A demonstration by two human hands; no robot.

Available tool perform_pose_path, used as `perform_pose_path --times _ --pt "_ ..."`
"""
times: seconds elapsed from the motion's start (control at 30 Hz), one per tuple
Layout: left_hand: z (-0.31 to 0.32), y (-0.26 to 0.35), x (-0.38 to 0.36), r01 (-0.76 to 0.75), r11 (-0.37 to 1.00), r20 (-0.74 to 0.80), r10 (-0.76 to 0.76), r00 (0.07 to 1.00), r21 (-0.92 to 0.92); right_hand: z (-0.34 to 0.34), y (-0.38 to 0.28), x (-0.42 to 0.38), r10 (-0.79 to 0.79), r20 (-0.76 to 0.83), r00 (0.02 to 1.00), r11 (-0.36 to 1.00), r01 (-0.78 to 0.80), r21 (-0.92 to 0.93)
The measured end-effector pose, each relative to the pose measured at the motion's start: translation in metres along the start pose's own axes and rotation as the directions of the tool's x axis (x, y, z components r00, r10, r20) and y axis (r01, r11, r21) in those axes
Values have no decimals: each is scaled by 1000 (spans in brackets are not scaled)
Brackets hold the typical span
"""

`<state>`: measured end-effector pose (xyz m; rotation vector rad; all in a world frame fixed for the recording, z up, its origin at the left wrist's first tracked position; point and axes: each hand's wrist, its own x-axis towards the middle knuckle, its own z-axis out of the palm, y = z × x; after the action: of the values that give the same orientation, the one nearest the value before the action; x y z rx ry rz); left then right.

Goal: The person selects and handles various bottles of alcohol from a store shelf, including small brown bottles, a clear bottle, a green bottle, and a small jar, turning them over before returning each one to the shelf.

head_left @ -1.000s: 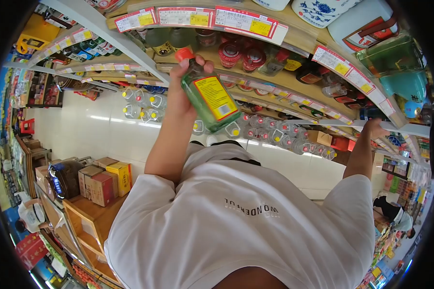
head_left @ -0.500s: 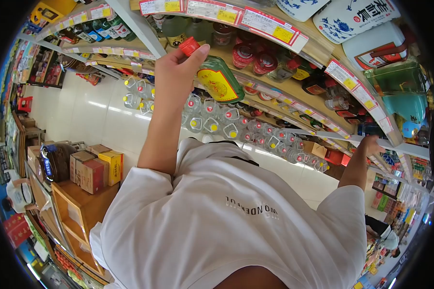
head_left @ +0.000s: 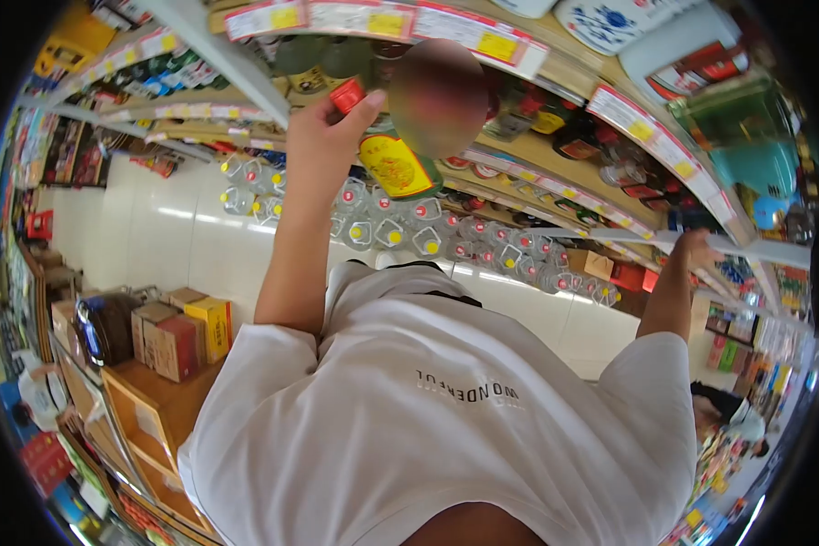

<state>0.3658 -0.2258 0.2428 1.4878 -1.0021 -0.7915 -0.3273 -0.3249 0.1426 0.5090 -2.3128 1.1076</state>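
My left hand [head_left: 326, 136] is closed around the neck of a green glass bottle [head_left: 435, 178], just below its red cap [head_left: 347, 95]. A large yellow label [head_left: 397, 167] covers the bottle's flat side. The bottle tilts in front of the shelf, its base toward the lower right. A blurred oval patch hides its upper right edge and some jars behind it. On the far right, my right hand [head_left: 694, 247] rests by the white shelf upright [head_left: 746, 247], its fingers partly visible and stretched out. I see nothing held in it.
Wooden shelves with price tags [head_left: 646, 127] curve across the top, carrying bottles and a white-and-blue jug [head_left: 601, 23]. Several clear plastic jugs [head_left: 391, 235] stand on the floor beneath. Cardboard boxes [head_left: 168, 341] sit on a wooden stand [head_left: 168, 391] at left. Another person [head_left: 733, 414] is at lower right.
The view has shifted slightly, so shelves and bottle appear a little further left. The bottle remains in my left hand. A blurred oval now covers part of the shelf.
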Motion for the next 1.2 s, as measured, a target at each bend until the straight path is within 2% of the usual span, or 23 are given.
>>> perform_pose_path --times 0.03,0.13,0.17,0.27,0.3,0.33,0.4,0.43,0.53,0.63,0.67,0.7,0.8,0.83,0.87,0.93,0.97,1.2 --pt "4 10 -5 53 998 31 -53 998 -20 2 3 5 -19 24 1000 1000 19 -3" --pt "24 -3 -6 -130 992 146 128 981 1 -2 -2 3 -19 47 999 999 21 -44" --pt "32 4 -9 -125 991 224 110 968 52 -3 -3 1 -19 36 999 999 21 -45" --pt "73 13 -19 -220 974 357 191 914 44 3 2 4 -53 -14 998 998 53 -24" --pt "87 -2 -15 -305 936 412 212 886 175 7 4 6 -14 -7 1000 999 14 -31" --pt "102 -3 -12 -373 913 438 271 857 164 9 6 6 26 1 1000 999 -26 -38" --pt "138 1 -16 -500 855 485 384 786 134 5 3 3 -27 -28 999 998 25 -53" --pt "153 10 -17 -555 812 512 404 758 181 4 2 2 7 -15 1000 999 -6 46" --pt "198 11 -14 -645 739 486 498 719 197 -11 -12 -7 -25 -56 998 989 33 145" --pt "227 10 -9 -655 646 539 416 732 391 -5 -5 -4 -53 -70 996 984 64 166" --pt "236 11 -9 -647 612 550 379 744 454 -10 -8 -5 -21 -21 1000 962 26 271" --pt "243 7 -5 -635 564 596 287 750 528 -11 -9 -6 -19 -36 999 958 29 285" --pt "259 -22 8 -809 371 557 590 584 456 -9 -5 -5 -88 -66 994 944 104 313" --pt "261 -21 10 -806 407 563 577 592 430 -14 -8 -5 -85 -32 996 956 91 278" --pt "264 -23 13 -807 398 569 573 590 436 -22 -13 -8 -64 15 998 937 55 344" --pt "268 -25 16 -805 381 574 566 592 454 -20 -11 -7 -34 64 997 934 8 358" --pt "270 -27 16 -765 455 580 500 643 456 -18 -9 -6 -32 64 997 935 7 353" --pt "278 -29 12 -715 476 514 497 699 512 -18 -9 -7 11 98 995 932 -46 358"
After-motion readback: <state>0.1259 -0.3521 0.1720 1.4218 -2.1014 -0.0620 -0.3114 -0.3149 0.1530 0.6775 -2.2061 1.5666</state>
